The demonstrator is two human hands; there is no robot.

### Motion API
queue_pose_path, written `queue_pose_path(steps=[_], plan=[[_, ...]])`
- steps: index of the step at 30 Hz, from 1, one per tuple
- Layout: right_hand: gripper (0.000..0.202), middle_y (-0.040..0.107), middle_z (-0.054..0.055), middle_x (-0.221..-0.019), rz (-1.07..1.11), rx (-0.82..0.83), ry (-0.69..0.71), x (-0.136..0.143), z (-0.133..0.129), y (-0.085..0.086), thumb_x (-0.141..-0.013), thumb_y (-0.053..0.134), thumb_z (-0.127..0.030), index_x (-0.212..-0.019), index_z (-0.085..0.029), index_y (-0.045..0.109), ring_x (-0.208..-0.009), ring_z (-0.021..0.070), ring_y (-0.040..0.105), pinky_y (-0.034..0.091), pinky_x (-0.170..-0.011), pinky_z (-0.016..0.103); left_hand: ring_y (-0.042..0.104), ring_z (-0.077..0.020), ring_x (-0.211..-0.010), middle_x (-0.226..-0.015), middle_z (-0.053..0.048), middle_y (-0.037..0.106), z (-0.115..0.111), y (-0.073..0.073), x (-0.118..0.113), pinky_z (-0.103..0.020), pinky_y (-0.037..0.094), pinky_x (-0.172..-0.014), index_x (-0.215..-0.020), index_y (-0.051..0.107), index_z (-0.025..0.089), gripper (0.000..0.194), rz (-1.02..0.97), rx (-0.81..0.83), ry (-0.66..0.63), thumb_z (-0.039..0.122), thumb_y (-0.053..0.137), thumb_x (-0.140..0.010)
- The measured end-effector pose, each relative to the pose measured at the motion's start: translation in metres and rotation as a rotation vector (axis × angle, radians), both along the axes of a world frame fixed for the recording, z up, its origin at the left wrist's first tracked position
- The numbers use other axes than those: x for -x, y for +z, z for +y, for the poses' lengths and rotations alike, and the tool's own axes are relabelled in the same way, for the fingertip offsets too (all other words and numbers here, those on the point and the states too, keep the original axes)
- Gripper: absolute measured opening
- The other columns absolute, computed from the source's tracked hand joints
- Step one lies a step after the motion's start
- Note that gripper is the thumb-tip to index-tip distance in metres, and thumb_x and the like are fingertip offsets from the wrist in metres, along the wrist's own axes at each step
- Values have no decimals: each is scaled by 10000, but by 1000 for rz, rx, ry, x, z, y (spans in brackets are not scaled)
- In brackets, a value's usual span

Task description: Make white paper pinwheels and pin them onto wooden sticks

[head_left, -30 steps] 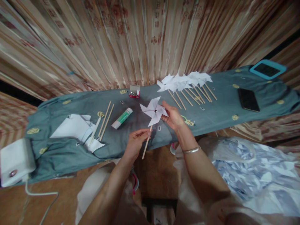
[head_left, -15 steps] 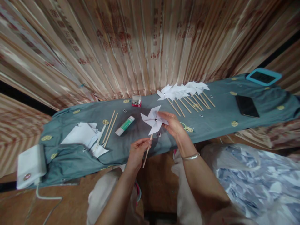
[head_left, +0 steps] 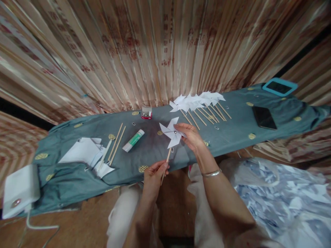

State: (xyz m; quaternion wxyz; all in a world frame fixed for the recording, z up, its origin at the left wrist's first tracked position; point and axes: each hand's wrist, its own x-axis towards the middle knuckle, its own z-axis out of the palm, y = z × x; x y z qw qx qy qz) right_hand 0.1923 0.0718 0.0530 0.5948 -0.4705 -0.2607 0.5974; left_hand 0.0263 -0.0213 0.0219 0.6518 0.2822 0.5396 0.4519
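A white paper pinwheel (head_left: pixel 172 133) with a shiny pin at its centre is held up over the near side of the table. My left hand (head_left: pixel 156 174) is closed around the lower part of its wooden stick. With thumb and fingers, my right hand (head_left: pixel 191 136) pinches the right-hand blade of the pinwheel. Beyond it, several finished-looking white pinwheels (head_left: pixel 188 102) lie overlapping in a row, sticks pointing toward me. A glue stick (head_left: pixel 133 140) with a green label lies left of my hands, and a small open red box (head_left: pixel 147 113) of metal pins sits behind it.
On the left are white paper sheets (head_left: pixel 80 151), two loose wooden sticks (head_left: pixel 117 144) and a white corded device (head_left: pixel 21 191). A black phone (head_left: pixel 264 117) and a blue-framed device (head_left: pixel 280 86) lie right. A bag of paper pieces (head_left: pixel 287 196) stands below; a curtain (head_left: pixel 144 51) hangs behind.
My left hand has slid lower along the stick, away from the blades. The pinwheel has shifted slightly right against the table. The whole view has turned a little.
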Motion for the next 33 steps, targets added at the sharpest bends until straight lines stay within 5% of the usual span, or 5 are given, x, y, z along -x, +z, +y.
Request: queue_pose_path(steps=[8,17,23,33], plan=[[359,685,-32,-593,29,23,-110,-17,0,-3,-419,903,-412,-622,-207,688,-531,106,569,448,-520,237,480,-80,-499,-576,-6,646,12,-4,-1,-219,381,-512,-723,764,155,305,54,-134,67,414,814,-570],[370,580,-65,-484,-7,-13,-117,-27,-5,-12,-420,910,-414,-617,-206,677,-473,60,512,427,-490,192,510,-88,-530,-587,-2,653,17,-4,-10,-225,417,-556,-732,755,151,315,34,-153,116,403,828,-558],[409,617,-48,-495,27,24,-114,-25,-7,-5,-342,928,-385,-616,-188,697,-474,44,536,465,-515,164,551,-100,-566,-622,-8,681,22,-4,-18,-241,458,-613,-739,753,149,301,11,-161,158,373,829,-553],[362,643,-34,-529,62,20,-78,-20,-7,-10,-399,931,-337,-641,-178,714,-481,50,567,464,-476,145,556,-90,-563,-607,-2,686,25,-10,-25,-224,449,-608,-740,760,151,299,-47,-174,193,369,838,-551]])
